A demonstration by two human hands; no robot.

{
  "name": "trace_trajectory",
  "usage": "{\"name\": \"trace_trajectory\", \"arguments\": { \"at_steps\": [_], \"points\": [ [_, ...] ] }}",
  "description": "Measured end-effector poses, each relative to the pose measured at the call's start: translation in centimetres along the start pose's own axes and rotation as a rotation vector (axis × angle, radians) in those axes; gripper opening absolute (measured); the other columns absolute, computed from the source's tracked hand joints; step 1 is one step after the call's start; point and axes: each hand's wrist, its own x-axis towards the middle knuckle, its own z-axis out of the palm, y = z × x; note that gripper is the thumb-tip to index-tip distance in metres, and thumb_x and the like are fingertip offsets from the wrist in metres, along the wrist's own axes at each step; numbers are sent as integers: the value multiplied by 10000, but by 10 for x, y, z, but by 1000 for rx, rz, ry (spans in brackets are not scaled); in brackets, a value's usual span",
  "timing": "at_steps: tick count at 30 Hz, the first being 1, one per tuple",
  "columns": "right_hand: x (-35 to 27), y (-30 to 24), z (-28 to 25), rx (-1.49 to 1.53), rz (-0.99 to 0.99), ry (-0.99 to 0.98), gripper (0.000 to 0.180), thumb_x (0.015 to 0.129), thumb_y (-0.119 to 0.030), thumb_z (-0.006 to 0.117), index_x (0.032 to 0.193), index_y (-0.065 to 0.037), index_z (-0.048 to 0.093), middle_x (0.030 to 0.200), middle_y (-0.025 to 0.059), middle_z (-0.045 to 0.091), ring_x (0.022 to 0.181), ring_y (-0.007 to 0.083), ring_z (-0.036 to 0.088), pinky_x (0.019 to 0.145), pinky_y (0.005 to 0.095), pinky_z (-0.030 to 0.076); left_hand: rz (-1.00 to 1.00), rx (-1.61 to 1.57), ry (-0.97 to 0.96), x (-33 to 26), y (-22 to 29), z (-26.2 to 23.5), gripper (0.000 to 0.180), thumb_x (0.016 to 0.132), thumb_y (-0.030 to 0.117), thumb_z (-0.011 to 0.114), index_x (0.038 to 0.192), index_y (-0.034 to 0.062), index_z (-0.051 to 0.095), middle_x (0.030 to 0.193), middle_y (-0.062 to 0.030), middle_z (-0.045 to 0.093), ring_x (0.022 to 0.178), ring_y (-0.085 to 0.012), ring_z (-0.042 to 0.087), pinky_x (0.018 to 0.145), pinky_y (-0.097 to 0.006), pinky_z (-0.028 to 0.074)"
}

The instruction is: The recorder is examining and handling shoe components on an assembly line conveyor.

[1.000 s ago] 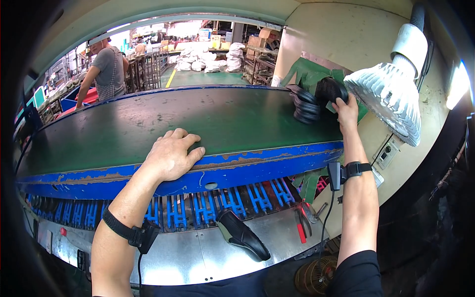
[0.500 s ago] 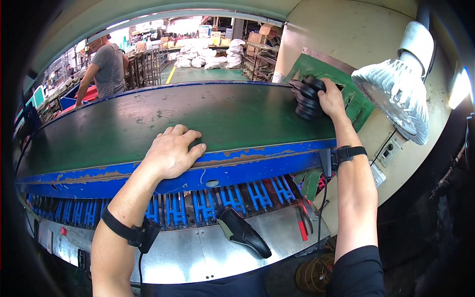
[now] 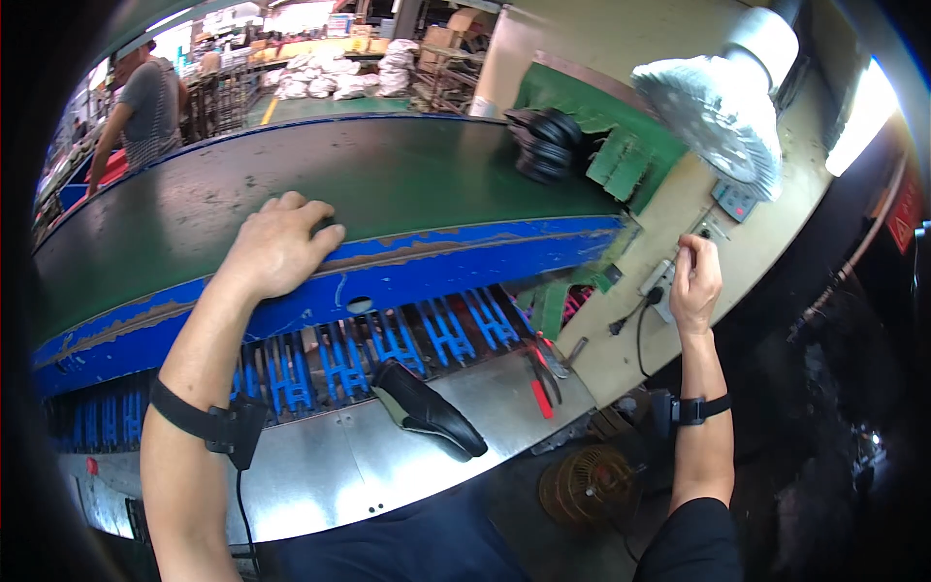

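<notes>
My left hand [image 3: 281, 244] rests on the near edge of the green conveyor belt [image 3: 388, 179], fingers spread and holding nothing. My right hand [image 3: 696, 281] is raised beside the cream wall panel, thumb and fingertips pinched together. Its fingertips are close to a small black knob [image 3: 706, 233] on the panel; whether they grip it cannot be made out. At the belt's right end, by a green flap curtain [image 3: 621, 163], lies a bunch of black shoe-like pieces [image 3: 548, 145]. A black shoe [image 3: 427, 409] with a grey-green lining lies on the metal ledge below.
A blue frame rail [image 3: 436, 257] with chipped paint edges the belt, above blue slotted racks [image 3: 344, 364]. Red-handled pliers [image 3: 541, 388] lie on the metal ledge [image 3: 320, 485]. A large lamp [image 3: 718, 121] hangs at upper right. A co-worker [image 3: 150, 107] stands beyond the belt.
My right hand has let go of the black pieces at the belt's end and moved right and down to the wall panel. The view has turned rightward; my left hand stays on the belt edge.
</notes>
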Motion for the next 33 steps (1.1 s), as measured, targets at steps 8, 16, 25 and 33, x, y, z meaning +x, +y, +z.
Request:
{"name": "trace_trajectory", "arguments": {
  "at_steps": [8,16,25,33],
  "points": [
    [-19,67,-50,-662,-127,-348,465,786,-9,596,1247,-48,634,1069,103,579,1012,304,527,863,408,439,-26,-14,-22,-1,8,-2,479,953,406,518,1275,68,627,1253,-171,585,1218,-349,525,1038,-437,414],
    [-13,73,-49,-785,-212,-402,465,787,-31,562,1242,-68,651,1051,84,564,993,292,514,835,396,434,-31,-18,-12,-1,4,-3,489,952,442,489,1261,95,644,1252,-174,590,1235,-345,517,1052,-444,412],
    [4,-41,24,87,213,-309,411,880,-87,637,1274,1,559,893,151,663,812,276,673,750,370,535,-49,21,-15,-2,1,0,490,957,423,495,1275,76,632,1275,-185,580,1247,-365,508,1056,-452,414],
    [75,10,231,186,756,-620,1097,677,-444,862,1458,103,320,1361,283,551,1256,370,561,1084,392,416,-31,7,-20,-2,8,-3,490,951,428,520,1272,74,630,1270,-185,575,1257,-365,490,1057,-466,394]
  ]
}}
